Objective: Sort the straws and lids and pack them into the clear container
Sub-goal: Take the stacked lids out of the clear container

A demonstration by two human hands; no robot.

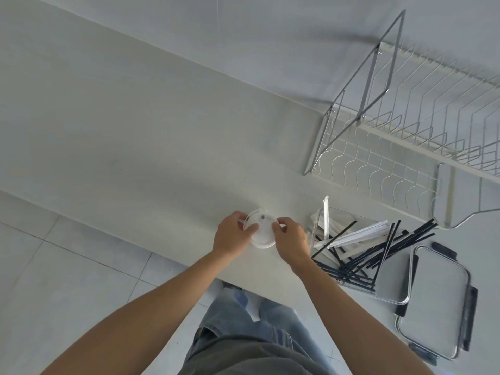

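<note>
White counter point(151, 147) under my view, pale tiled floor point(54, 266) below its edge. My left hand point(232, 236) and right hand point(290, 240) both pinch stack of white lids point(262, 231) from opposite sides, near counter's front edge. Clear container point(351, 255) just right of my right hand, holding black straws point(359, 262) and paper-wrapped straws point(357, 234). Container cover point(435, 301) beside it, flat. Wire dish rack point(400, 125) behind.

White counter point(151, 147) (wire rack point(422, 125) atop), pale tiled floor point(54, 280).
</note>
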